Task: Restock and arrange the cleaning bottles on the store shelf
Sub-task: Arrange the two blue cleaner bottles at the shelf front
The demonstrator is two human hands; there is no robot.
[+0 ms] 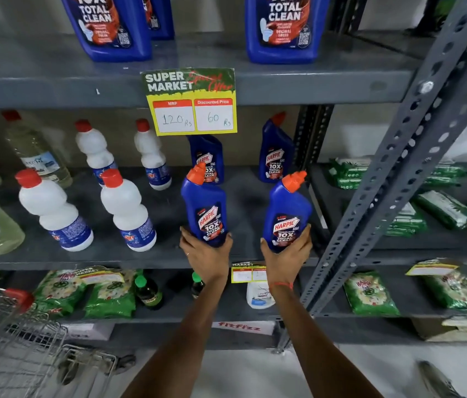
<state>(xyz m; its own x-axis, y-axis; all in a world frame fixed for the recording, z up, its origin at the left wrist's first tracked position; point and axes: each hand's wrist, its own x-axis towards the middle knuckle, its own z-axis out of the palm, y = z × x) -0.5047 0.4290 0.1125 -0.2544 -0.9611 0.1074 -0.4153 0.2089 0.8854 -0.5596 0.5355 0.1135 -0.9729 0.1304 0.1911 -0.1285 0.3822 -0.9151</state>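
Observation:
My left hand grips the base of a blue Harpic bottle with an orange cap, held upright at the front of the middle grey shelf. My right hand grips a second blue Harpic bottle, tilted slightly right. Two more Harpic bottles stand behind them at the back of the shelf. Several white bottles with red caps stand to the left.
A yellow price sign hangs from the upper shelf, where large blue bottles stand. A perforated grey upright rises at right. Green packets fill the lower shelves. A wire shopping cart stands at lower left.

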